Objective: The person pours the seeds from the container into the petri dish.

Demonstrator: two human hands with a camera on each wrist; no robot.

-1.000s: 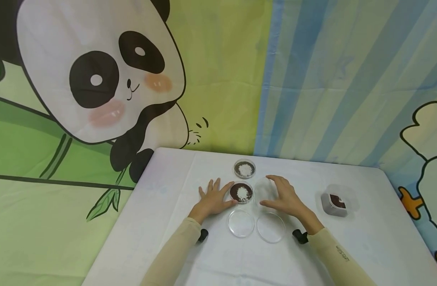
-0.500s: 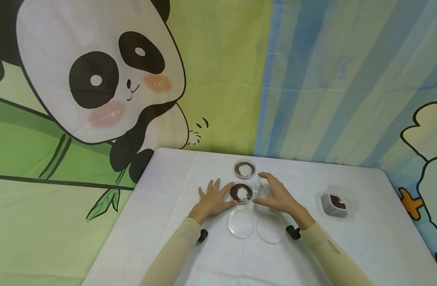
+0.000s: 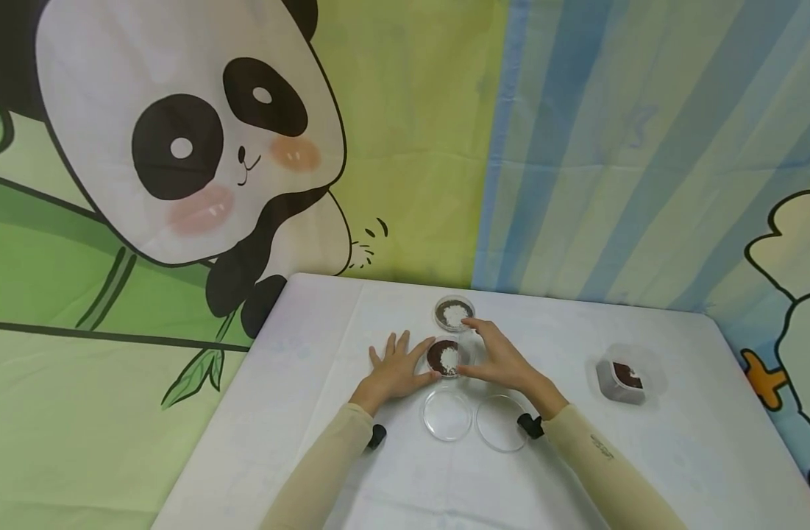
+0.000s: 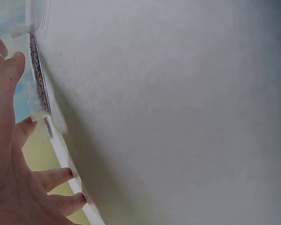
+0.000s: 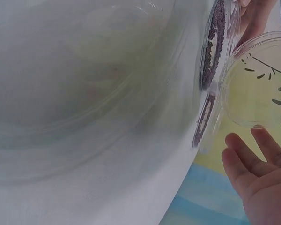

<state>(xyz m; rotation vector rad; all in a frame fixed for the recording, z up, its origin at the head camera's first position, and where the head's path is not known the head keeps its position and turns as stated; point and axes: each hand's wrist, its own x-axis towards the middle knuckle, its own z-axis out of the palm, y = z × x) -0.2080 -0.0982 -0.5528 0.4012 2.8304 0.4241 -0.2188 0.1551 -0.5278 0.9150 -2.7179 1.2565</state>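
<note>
My right hand (image 3: pixel 504 361) holds a clear petri dish lid (image 5: pixel 260 84) by its rim between thumb and fingers. In the head view the lid overlaps the right part of a petri dish (image 3: pixel 441 357) of dark brown grains with a white powder heap. My left hand (image 3: pixel 393 374) lies at that dish's left side, fingers straight and spread, with index finger and thumb at its rim. Right behind it stands a second petri dish (image 3: pixel 449 312), likewise with brown grains and white powder. Left thumb and fingers show beside the dish wall (image 4: pixel 40 84) in the left wrist view.
Two clear round lids (image 3: pixel 447 415) (image 3: pixel 501 424) lie side by side on the white table (image 3: pixel 352 471), nearer the person. A small clear-walled tub (image 3: pixel 619 379) with brown contents stands at the right. A printed curtain (image 3: pixel 411 147) hangs behind the table's far edge.
My right hand has moved left with the clear lid, from beside the near filled dish to over its right part. My left hand has stayed at that dish's rim.
</note>
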